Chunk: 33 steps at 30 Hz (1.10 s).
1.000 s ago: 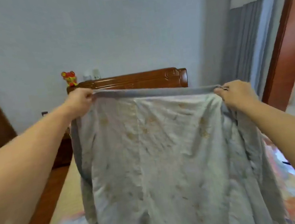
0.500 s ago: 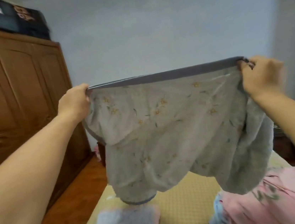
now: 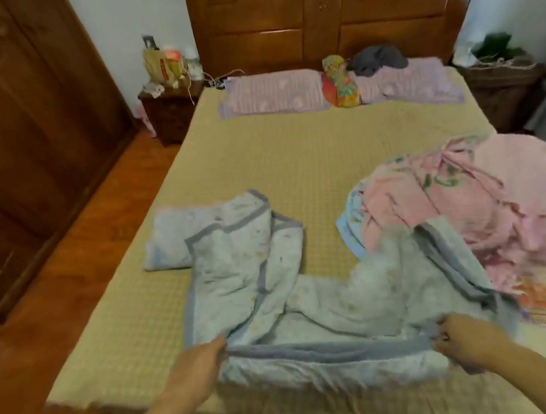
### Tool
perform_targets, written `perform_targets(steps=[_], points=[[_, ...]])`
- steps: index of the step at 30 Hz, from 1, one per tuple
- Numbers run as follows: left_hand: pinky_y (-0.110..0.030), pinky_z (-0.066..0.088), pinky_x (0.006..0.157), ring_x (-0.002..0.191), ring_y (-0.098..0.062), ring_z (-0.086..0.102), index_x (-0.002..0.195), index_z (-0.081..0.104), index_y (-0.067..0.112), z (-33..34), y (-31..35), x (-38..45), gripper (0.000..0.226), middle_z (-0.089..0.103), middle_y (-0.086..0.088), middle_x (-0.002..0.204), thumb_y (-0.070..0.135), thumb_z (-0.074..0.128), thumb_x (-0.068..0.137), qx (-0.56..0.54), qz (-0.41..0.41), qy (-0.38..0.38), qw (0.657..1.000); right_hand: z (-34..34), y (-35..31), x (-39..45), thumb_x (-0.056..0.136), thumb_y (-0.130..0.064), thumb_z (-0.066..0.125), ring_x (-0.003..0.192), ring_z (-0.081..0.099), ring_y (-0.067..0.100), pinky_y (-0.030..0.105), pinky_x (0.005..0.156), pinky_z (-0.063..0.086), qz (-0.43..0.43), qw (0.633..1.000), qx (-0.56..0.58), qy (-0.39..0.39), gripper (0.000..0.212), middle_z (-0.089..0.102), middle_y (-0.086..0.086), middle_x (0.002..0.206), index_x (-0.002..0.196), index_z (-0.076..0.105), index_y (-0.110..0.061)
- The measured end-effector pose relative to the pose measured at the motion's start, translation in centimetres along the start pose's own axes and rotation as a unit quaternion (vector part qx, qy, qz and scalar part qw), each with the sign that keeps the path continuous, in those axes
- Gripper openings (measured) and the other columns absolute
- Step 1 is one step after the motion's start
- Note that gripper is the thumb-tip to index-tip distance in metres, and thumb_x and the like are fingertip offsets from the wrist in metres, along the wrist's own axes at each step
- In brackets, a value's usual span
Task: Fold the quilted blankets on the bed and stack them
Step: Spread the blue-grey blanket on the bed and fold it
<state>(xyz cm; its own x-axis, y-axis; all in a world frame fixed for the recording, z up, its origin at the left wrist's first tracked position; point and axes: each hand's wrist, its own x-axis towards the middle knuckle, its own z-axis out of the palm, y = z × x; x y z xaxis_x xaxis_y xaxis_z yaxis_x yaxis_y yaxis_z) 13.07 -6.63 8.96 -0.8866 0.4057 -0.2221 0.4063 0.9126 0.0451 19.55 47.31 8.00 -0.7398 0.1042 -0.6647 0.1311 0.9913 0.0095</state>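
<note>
Quilted blue blanket (image 3: 310, 298) half-spread at the bed's (image 3: 293, 156) near edge.
Left hand (image 3: 198, 367) and right hand (image 3: 467, 343) pinch its grey border; one folded blanket (image 3: 172, 239) seemingly done, pink heap (image 3: 491, 200) awaits.

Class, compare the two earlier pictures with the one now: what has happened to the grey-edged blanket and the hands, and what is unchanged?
The grey-edged blanket, held up in the air before, now lies spread on the bed, partly over the pink blankets. Both hands came down with it. Unchanged: the left hand and right hand keep their grip on its near edge.
</note>
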Motion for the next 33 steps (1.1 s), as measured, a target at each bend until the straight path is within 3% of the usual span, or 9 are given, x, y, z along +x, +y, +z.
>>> perform_targets(steps=[4,7,10,13,17,23,25,28,33], points=[[-0.035,0.037,0.067,0.089,-0.022,0.062,0.085,0.04,0.028,3.6,0.8,-2.3,0.025,0.048,0.002,0.076,0.043,0.04,0.105,0.069,0.082,-0.096,0.99,6.1,1.0,-2.7,0.086,-0.05,0.061,0.058,0.047,0.0,0.014,0.058,0.038,-0.084,0.986,-0.06,-0.129,0.034,0.045,-0.007,0.068,0.068,0.039,-0.032],[-0.034,0.041,0.073,0.09,-0.02,0.06,0.084,0.043,0.029,3.7,0.3,-3.1,0.027,0.057,0.005,0.085,0.044,0.04,0.106,0.102,0.108,-0.114,0.982,5.1,2.2,-1.6,0.084,-0.073,0.056,0.074,0.057,0.021,0.019,0.061,0.035,-0.114,0.984,-0.081,-0.115,0.047,0.045,-0.007,0.07,0.068,0.04,-0.032],[-0.032,0.047,0.083,0.102,-0.025,0.065,0.101,0.062,0.029,-1.9,-2.4,2.4,0.023,0.07,-0.001,0.108,0.043,0.044,0.105,0.136,-0.011,-0.048,0.99,-4.6,1.0,0.4,0.096,-0.053,0.055,0.096,0.065,0.027,0.027,0.062,0.036,-0.045,0.991,-0.105,0.07,0.038,0.061,0.0,0.083,0.072,0.055,-0.023],[-0.039,0.052,0.081,0.094,-0.029,0.064,0.103,0.063,0.025,-18.5,-5.1,10.9,0.017,0.068,-0.007,0.105,0.029,0.046,0.105,-0.004,-0.192,0.078,0.978,-20.7,-2.1,-0.5,0.094,-0.054,0.059,0.101,0.065,0.033,0.033,0.074,0.044,0.033,0.955,0.11,0.272,0.036,0.07,0.015,0.102,0.084,0.063,-0.019],[-0.049,0.047,0.089,0.108,-0.043,0.06,0.108,0.065,0.021,-42.5,-8.2,12.8,0.021,0.066,-0.02,0.113,0.023,0.044,0.104,-0.093,-0.247,0.395,0.88,-41.1,-6.0,-8.6,0.094,-0.058,0.055,0.078,0.056,0.031,0.037,0.066,0.043,-0.023,0.842,0.134,0.521,0.044,0.065,0.014,0.085,0.072,0.056,-0.02],[-0.038,0.04,0.093,0.103,-0.032,0.056,0.113,0.059,0.011,-56.8,-7.5,8.1,0.038,0.063,-0.008,0.114,0.036,0.031,0.107,-0.113,-0.146,0.794,0.579,-52.3,-8.6,-16.3,0.1,-0.046,0.052,0.08,0.061,0.043,0.036,0.062,0.034,-0.086,0.649,0.093,0.75,0.04,0.067,0.027,0.088,0.082,0.063,-0.012],[-0.044,0.043,0.084,0.092,-0.035,0.057,0.108,0.056,0.007,-54.6,-8.3,6.4,0.029,0.063,-0.015,0.102,0.029,0.037,0.109,0.006,-0.076,0.781,0.62,-52.1,-7.9,-15.6,0.098,-0.047,0.047,0.073,0.06,0.045,0.037,0.059,0.035,-0.103,0.61,0.07,0.782,0.045,0.064,0.028,0.078,0.077,0.06,-0.009],[-0.044,0.049,0.05,0.052,-0.034,0.057,0.099,0.056,0.007,-46.9,-12.2,4.9,0.009,0.059,-0.016,0.067,0.005,0.063,0.092,0.303,-0.023,0.534,0.789,-49.0,-5.9,-13.0,0.092,-0.049,0.043,0.065,0.062,0.042,0.038,0.055,0.044,-0.14,0.611,0.001,0.779,0.048,0.065,0.023,0.074,0.078,0.065,-0.008],[-0.025,0.03,0.041,0.04,-0.021,0.055,0.086,0.055,0.022,-28.0,-12.8,2.5,0.042,0.053,0.005,0.058,0.011,0.089,0.063,0.256,-0.003,0.288,0.923,-37.5,-5.0,-7.3,0.096,-0.046,0.049,0.052,0.06,0.033,0.035,0.042,0.045,-0.236,0.678,-0.089,0.69,0.045,0.065,0.011,0.069,0.072,0.064,-0.012]])
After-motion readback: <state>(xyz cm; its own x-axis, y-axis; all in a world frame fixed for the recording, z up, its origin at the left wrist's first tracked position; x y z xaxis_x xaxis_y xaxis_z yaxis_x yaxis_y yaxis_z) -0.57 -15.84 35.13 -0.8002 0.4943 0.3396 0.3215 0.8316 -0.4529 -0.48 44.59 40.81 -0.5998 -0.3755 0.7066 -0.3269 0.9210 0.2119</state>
